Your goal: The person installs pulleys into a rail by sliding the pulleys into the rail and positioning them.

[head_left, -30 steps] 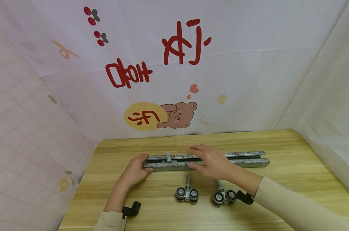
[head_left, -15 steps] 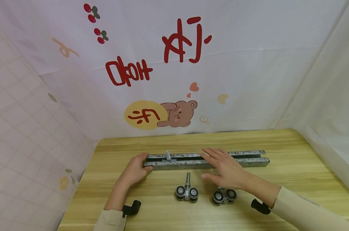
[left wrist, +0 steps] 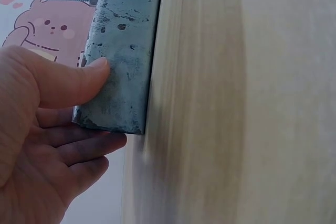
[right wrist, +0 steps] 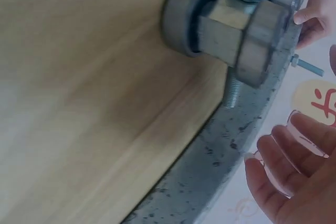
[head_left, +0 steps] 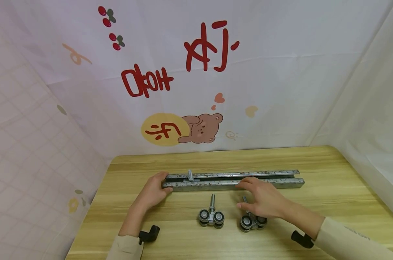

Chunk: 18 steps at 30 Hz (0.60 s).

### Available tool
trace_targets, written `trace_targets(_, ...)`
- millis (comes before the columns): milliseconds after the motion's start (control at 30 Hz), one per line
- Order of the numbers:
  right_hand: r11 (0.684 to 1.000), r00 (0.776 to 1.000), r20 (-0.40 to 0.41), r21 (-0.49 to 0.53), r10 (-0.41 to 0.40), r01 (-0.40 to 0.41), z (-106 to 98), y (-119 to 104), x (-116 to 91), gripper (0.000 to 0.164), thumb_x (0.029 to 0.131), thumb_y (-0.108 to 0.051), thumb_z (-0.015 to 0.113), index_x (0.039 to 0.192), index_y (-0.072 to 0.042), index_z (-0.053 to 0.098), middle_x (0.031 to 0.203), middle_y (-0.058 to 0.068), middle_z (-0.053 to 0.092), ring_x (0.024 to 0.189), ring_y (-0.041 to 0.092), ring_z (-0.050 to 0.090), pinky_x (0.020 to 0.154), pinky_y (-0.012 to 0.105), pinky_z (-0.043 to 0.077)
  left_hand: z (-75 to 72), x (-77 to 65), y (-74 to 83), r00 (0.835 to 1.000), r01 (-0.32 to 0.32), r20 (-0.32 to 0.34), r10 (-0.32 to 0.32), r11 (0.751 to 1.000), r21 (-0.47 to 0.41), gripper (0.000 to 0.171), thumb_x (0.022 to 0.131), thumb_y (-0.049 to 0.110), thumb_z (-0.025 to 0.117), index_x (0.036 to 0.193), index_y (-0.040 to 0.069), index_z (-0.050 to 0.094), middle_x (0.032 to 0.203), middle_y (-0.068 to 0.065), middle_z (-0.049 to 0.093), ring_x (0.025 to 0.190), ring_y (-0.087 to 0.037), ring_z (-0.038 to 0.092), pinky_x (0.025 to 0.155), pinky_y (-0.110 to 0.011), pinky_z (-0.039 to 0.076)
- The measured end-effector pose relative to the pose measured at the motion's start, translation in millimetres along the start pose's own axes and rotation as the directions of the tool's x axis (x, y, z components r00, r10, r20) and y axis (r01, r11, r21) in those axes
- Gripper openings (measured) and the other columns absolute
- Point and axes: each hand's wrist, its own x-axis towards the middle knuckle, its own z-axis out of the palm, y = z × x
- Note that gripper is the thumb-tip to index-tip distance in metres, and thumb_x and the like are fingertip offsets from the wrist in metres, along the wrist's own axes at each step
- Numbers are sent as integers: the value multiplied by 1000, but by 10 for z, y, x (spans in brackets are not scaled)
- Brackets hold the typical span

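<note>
Gripping with the left hand [head_left: 152, 190], left of centre in the head view, the end of a long, mottled grey metal channel rail [head_left: 212, 186] laid mid-frame across a pale wood-grain table [head_left: 177, 242]. Showing next an upright silver threaded bolt [head_left: 190, 176] in its slot, then, below centre, a silver four-wheeled metal roller [head_left: 211, 217]. Hovering, right of centre, over a matching silver roller [head_left: 252, 222] with the right hand [head_left: 264, 199], thumb and fingers wide apart.

The left hand [head_left: 153, 190] grips the metal rail [head_left: 215, 185]; the right hand [head_left: 263, 198] hovers by the right roller [head_left: 246, 222].
</note>
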Motion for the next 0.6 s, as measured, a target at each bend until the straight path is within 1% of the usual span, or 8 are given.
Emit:
trace_targets(133,1000,1000,15,-11,12,-12,49,31,-48,53,88,-50,80,123,-11,75,121,8,73,107,28,71,82,49,62,3,-1,3,1000,0,-1,0,1000,1,69,95,9,78,153,-8,46,156,-28,46,146,-45,42,117,-59,39)
trace_targets(267,999,999,36,0,32,-32,102,81,-67,50,88,-51,80,115,-10,77,102,-1,75,91,18,72,72,40,61,7,-2,2,1000,0,-3,0,1000,-6,69,95,8,78,153,-9,46,156,-28,46,146,-45,42,117,-59,40)
trace_targets(367,998,995,74,13,66,-67,132,125,-59,50,90,-54,78,113,-9,78,94,-5,74,87,16,71,71,39,60,8,2,0,1000,-1,-4,1,1000,-10,69,95,8,78,153,-9,46,156,-28,46,146,-46,42,116,-59,40)
trace_targets(433,996,991,98,17,89,-91,149,151,-49,52,91,-56,76,113,-9,78,93,-6,74,86,17,71,72,39,60,8,5,0,1000,-3,-6,3,1000,-9,69,94,8,78,153,-9,46,156,-29,46,146,-46,42,116,-60,40)
trace_targets(500,993,987,121,27,109,-113,164,170,-38,52,91,-57,75,113,-9,79,90,-8,73,84,15,70,70,39,59,7,8,1,1000,-4,-7,4,1000,-5,69,94,9,78,153,-9,47,156,-29,47,146,-45,42,117,-60,39)
trace_targets(600,990,980,153,54,124,-133,188,187,-22,48,92,-56,75,110,-11,79,80,-15,65,75,7,62,65,34,55,8,11,2,1000,-4,-7,4,1000,2,68,94,9,78,152,-9,47,155,-29,47,146,-45,42,117,-59,39)
